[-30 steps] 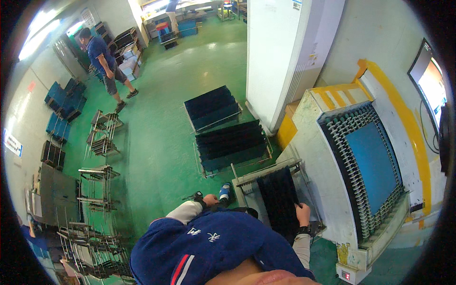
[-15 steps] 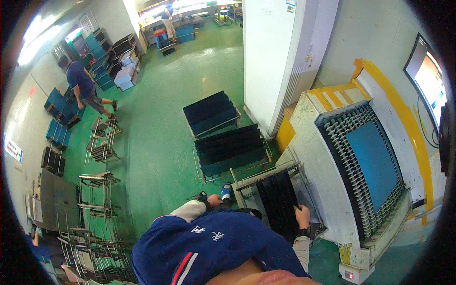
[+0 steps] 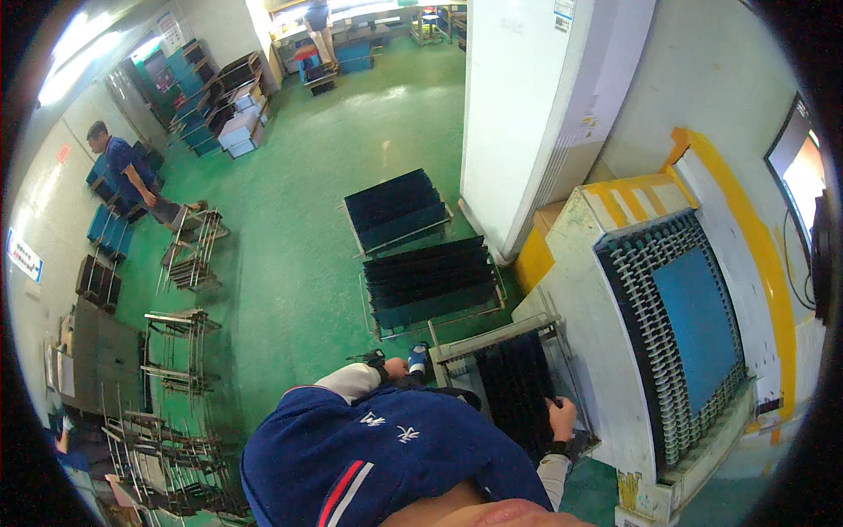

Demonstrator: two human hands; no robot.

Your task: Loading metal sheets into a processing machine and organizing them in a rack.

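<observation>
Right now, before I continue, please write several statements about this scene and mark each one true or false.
1. The right hand touches the row of thin black sheets. True.
2. The flat blue rectangular panel lies on pale rollers. True.
3. The left hand holds this panel. False: that hand is well apart from it.
4. The smooth floor is red. False: it is green.
5. The person in dark blue at upper left is sitting. False: that person is upright.

A row of thin black panels (image 3: 509,386) sat at the near right of the scene, close together, their edges running from near to far, too dark to count singly. A pale-barred rack (image 3: 492,340) held them, its far bar lying crosswise just beyond the row.
</observation>
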